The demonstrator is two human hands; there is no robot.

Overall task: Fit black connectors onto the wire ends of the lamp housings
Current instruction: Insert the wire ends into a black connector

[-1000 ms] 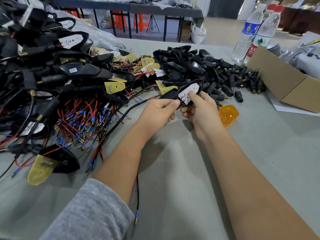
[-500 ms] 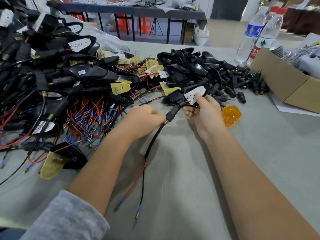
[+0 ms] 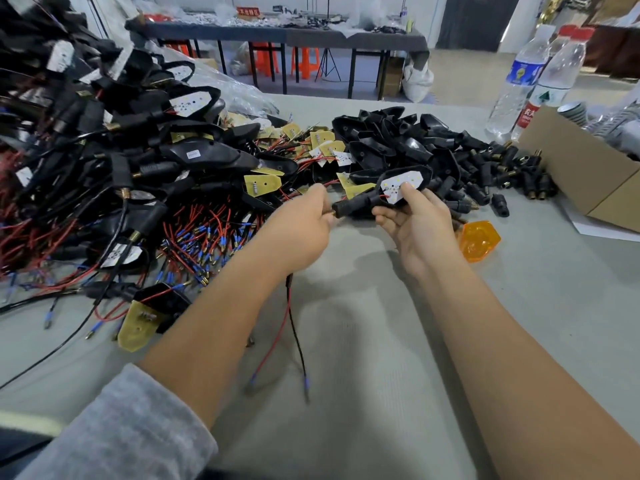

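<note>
Black connector (image 3: 353,205) seated on the stem of a lamp housing (image 3: 403,184), above the grey table (image 3: 381,341). Right hand (image 3: 417,223) grips the housing; left hand (image 3: 304,225), fingers curled, apparently pinches its red and black wires (image 3: 289,317) beside the loose-connector pile (image 3: 485,168).

Black connector (image 3: 353,205), red wire (image 3: 273,344), orange lens (image 3: 479,240).

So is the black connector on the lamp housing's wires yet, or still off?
On. The black connector sits against the lamp housing, and the red and black wires trail out past the left hand.
</note>
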